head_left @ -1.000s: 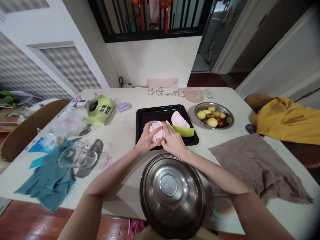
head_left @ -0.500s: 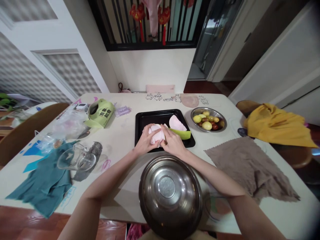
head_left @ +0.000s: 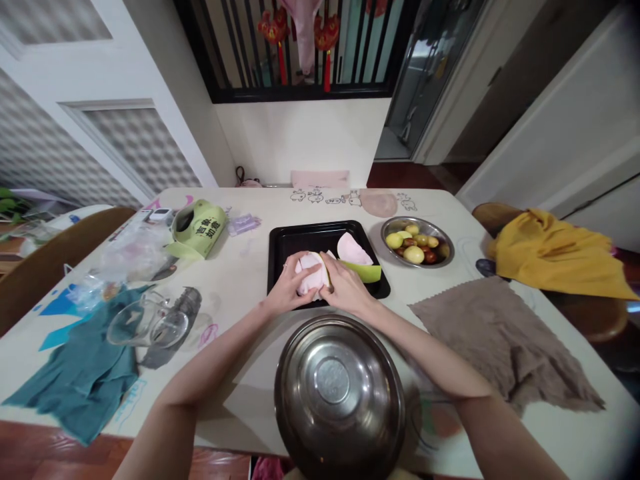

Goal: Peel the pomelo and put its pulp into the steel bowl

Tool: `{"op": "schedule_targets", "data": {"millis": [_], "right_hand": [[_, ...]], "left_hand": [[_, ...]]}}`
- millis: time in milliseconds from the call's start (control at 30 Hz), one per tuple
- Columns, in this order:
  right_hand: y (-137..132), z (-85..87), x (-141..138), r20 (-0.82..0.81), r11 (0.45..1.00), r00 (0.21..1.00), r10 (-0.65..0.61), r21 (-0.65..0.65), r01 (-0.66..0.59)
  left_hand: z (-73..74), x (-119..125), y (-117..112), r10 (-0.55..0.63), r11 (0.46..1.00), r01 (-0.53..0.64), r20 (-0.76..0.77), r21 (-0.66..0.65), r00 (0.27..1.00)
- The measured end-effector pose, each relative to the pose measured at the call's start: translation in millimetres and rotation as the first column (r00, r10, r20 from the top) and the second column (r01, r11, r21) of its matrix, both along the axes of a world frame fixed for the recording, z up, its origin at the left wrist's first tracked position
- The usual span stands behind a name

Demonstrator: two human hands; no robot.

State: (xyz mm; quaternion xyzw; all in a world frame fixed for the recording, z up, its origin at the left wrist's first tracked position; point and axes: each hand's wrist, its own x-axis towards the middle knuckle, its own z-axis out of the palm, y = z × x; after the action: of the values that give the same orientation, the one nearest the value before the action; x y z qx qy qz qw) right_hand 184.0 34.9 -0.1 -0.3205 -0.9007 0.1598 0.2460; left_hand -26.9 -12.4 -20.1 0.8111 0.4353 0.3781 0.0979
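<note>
left hand [head_left: 289,289], right hand [head_left: 349,288] hold 1 fruit [head_left: 310,275] | 1 tray [head_left: 290,241] | 1 peel [head_left: 364,271]

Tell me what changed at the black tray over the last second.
Both hands kept their grip on the pomelo piece over the black tray. The left hand slid lower and flatter, and the right hand pulled slightly away, baring a strip of green rind between them. The loose peel, fruit bowl and steel bowl stayed put.

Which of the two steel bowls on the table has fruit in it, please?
The smaller bowl just right of the black tray; the large bowl nearest the person is empty.
</note>
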Motion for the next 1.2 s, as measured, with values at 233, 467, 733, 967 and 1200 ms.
{"op": "schedule_targets", "data": {"millis": [233,467,733,967,1200], "right_hand": [[8,-10.2,-3,-0.017,0.999,1.0,-0.011,0.032,0.011],[18,-7.3,-5,-0.068,1.0,0.998,0.014,0.014,-0.013],[35,-12.8,-6,-0.178,1.0,0.984,0.006,-0.022,-0.01],[21,-15.3,-2,-0.21,0.999,0.977,-0.044,-0.002,0.045],[3,-18.2,7,-0.19,0.999,0.982,0.014,0.039,-0.006]], "left_hand": [[-4.5,0,4,0.025,1.0,-0.025,0.014,-0.017,1.0],[-6.9,2,6,0.1,0.994,-0.101,-0.021,-0.041,0.995],[-9.4,4,6,0.132,0.991,-0.132,-0.014,-0.02,0.991],[-3.1,4,5,0.109,0.994,-0.108,-0.039,0.008,0.993],[2.9,26,-10,0.274,0.962,-0.274,0.025,-0.01,0.961]]}}
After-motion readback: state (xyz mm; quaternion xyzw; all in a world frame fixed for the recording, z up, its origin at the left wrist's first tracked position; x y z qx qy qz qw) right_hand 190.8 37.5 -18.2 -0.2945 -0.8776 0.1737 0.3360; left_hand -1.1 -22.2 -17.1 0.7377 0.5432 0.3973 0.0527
